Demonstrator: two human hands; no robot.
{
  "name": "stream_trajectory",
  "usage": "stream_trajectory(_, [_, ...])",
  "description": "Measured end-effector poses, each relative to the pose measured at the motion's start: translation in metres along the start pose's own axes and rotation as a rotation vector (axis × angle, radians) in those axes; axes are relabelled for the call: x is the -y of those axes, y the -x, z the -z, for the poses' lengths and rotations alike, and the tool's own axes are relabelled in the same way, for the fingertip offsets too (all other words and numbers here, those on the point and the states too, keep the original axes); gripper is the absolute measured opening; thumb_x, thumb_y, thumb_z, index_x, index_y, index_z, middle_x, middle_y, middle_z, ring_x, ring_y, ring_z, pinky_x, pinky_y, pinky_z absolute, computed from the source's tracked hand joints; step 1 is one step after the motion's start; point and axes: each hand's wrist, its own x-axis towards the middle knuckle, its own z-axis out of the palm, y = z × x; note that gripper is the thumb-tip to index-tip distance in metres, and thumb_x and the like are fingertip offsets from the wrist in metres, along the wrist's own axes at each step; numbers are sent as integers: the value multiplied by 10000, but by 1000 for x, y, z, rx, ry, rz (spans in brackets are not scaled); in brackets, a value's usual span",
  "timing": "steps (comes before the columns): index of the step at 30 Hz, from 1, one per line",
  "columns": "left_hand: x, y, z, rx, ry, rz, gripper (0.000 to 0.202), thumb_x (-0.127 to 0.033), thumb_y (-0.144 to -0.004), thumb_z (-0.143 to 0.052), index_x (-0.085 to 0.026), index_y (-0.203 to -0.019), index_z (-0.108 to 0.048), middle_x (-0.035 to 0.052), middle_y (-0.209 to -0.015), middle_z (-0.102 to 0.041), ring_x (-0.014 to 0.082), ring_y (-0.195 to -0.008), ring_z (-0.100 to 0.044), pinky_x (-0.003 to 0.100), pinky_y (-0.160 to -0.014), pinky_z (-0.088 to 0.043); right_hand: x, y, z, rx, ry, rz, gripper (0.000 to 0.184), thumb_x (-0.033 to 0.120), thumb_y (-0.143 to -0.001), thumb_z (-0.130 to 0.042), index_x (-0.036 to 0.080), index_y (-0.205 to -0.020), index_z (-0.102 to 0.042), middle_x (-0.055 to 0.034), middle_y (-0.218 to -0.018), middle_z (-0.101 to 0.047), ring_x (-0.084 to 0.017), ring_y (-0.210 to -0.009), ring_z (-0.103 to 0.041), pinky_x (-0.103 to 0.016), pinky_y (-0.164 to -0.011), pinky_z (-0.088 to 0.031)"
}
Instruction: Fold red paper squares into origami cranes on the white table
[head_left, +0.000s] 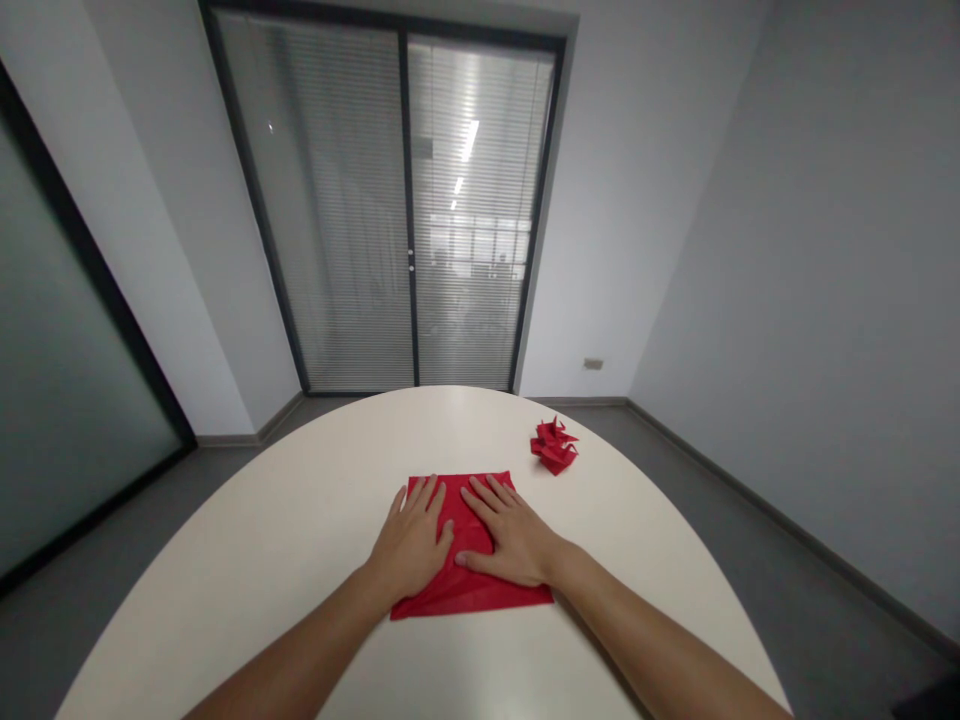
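Observation:
A red square sheet (480, 597), thin like paper or cloth, lies spread on the table in front of me with slight wrinkles. My left hand (412, 540) rests flat on its left side, fingers spread and pointing away from me. On the right side of the sheet lies my right hand (510, 535), palm down, its fingers apart and thumb toward the middle. Both palms hide parts of the sheet. Neither hand grips anything. Beyond my right hand sits a small cluster of folded red paper pieces (554, 446) with pointed tips, apart from the sheet.
The round white table (285, 560) has a curved edge on the far side and at both sides. Behind it stands a glazed partition (412, 220) with blinds. Plain walls (810, 280) rise to the right, and a frosted panel (67, 370) is at the left.

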Motion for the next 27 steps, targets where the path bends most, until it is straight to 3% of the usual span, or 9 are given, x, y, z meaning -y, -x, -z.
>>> stream_trajectory(9, [-2,4,6,30,-24,94,620,-384,-959,-372,-139,-1528,-369,155,-1612,-281,329,-1500,-231,532,-1199,-213,5,-1,7,49,-24,-49,1051,805,-785,-521,192,-1582,-215,-120,-1654,-117,-343,-1528,-32,-506,-1235,-79])
stream_trajectory(14, [-8,4,9,-25,-23,152,627,-372,-908,-441,-104,-1475,-451,186,-1569,-372,348,-1478,-289,587,-1211,-102,5,-5,7,85,5,-59,1057,776,-768,-566,219,-1586,-195,-118,-1659,-97,-351,-1527,-16,-523,-1229,-51])
stream_trajectory(19, [-17,3,11,-64,34,-16,555,-223,-909,-397,-103,-1443,-488,140,-1562,-407,252,-1472,-325,457,-1227,-202,4,-4,-1,-28,64,-39,1016,780,-791,-526,206,-1580,-238,-120,-1653,-146,-364,-1524,-56,-530,-1227,-35])
stream_trajectory(21, [-16,4,9,-40,45,-58,537,-234,-946,-355,-118,-1456,-476,130,-1555,-421,253,-1462,-346,465,-1218,-231,3,-4,-3,-30,68,-23,1025,790,-787,-522,199,-1578,-247,-124,-1651,-156,-372,-1521,-70,-525,-1228,-52])
stream_trajectory(27, [-2,3,-3,5,12,35,556,-345,-979,-375,-166,-1503,-423,145,-1596,-334,326,-1485,-276,506,-1192,-264,-8,-12,-8,-29,50,-9,909,751,-859,-450,220,-1574,-265,-108,-1649,-175,-345,-1526,-73,-496,-1230,-74])
